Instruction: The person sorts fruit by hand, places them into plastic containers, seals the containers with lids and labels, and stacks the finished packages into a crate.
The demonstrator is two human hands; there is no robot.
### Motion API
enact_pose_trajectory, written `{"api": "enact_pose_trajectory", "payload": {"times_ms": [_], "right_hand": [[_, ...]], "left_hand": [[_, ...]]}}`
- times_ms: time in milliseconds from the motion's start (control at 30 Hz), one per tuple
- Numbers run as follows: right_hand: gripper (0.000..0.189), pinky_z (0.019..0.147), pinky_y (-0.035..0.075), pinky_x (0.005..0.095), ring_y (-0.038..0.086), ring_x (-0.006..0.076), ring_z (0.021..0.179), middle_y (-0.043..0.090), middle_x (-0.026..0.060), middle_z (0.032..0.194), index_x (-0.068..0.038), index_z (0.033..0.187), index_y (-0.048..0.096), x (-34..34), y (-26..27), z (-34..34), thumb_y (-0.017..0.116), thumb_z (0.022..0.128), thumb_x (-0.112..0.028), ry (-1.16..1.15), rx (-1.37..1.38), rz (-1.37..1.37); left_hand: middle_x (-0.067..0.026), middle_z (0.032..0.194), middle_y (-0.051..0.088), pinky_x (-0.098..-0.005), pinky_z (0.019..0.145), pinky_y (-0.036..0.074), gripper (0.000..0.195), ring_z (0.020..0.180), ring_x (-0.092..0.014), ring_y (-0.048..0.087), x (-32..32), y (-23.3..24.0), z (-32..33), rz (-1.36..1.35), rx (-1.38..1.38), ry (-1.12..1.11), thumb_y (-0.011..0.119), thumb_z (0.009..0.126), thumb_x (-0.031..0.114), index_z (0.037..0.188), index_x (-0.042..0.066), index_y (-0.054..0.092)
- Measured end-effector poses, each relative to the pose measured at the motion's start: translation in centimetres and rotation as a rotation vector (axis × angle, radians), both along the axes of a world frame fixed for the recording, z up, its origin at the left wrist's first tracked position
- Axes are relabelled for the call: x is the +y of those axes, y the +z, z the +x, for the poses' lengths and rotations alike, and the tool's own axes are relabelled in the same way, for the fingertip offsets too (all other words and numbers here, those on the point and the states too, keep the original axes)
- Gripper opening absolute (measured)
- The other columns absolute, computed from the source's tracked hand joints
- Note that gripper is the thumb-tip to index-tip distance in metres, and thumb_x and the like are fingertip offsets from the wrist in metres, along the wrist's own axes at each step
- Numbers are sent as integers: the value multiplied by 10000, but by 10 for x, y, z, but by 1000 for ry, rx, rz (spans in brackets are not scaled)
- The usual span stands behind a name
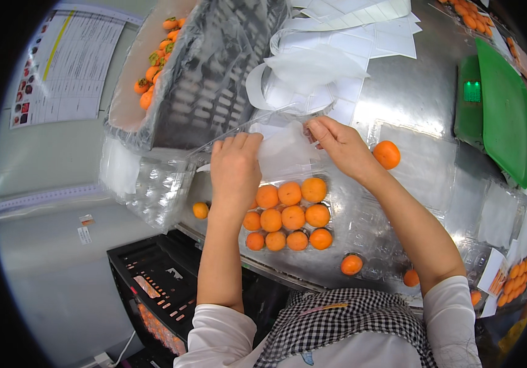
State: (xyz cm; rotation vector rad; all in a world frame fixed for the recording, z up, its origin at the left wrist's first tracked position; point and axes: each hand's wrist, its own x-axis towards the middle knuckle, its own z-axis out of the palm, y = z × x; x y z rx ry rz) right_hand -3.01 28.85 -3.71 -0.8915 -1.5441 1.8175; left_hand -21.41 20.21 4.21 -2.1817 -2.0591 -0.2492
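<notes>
A clear plastic clamshell tray (332, 209) lies before me with several orange persimmons (293, 216) set in rows. Its raised transparent lid (233, 131) extends beyond the fruit, and a thin white sheet (286, 149) lies against it. My left hand (235, 161) has its fingers curled at the sheet's left edge; the thumb is hidden. At the sheet's upper right corner, my right hand (337, 142) pinches with thumb and fingers, next to the lid's edge. My left forearm and hand partly cover the leftmost fruit.
A plastic-lined crate (217, 78) with persimmons stands far left, beside stacked clear trays (153, 188). White label sheets (341, 41) lie at the back. A green scale (502, 110) stands right. One loose persimmon (386, 155) rests near my right forearm, another (351, 265) near the table's front.
</notes>
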Motion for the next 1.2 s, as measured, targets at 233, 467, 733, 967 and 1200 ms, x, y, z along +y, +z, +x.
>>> {"api": "enact_pose_trajectory", "payload": {"times_ms": [233,467,733,967,1200], "right_hand": [[318,867,467,305,596,172,987,641,80,1095,-44,1153,590,2,12,10,525,944,-275,55,-19,140],[297,776,482,301,622,198,843,669,114,954,-54,1137,600,9,2,3,556,922,-254,53,-43,230],[280,740,494,346,639,275,825,677,140,894,-25,1000,650,20,-4,5,563,892,-268,19,5,212],[257,744,493,345,643,273,847,680,135,941,-34,1007,644,29,-9,5,568,883,-245,61,15,251],[194,640,481,390,627,281,695,655,116,746,-57,894,649,29,-11,8,601,841,-238,32,31,308]], "left_hand": [[-73,887,605,-364,761,410,388,853,-260,553,-20,7,12,-41,29,-15,554,624,-100,978,44,623],[-106,960,620,-389,817,432,407,922,-318,548,-51,-3,21,-38,-47,123,508,638,-112,1002,28,626],[-156,1139,561,-414,904,408,527,1008,-353,509,-105,-18,56,-119,-161,239,558,644,-94,1162,0,574],[-206,1253,504,-426,999,348,595,1137,-383,461,-130,-46,73,-156,-235,281,435,662,-134,1246,-42,506],[-229,1373,396,-427,1105,235,693,1303,-384,339,-146,-67,96,-234,-238,288,369,657,-147,1344,-68,394]]}}
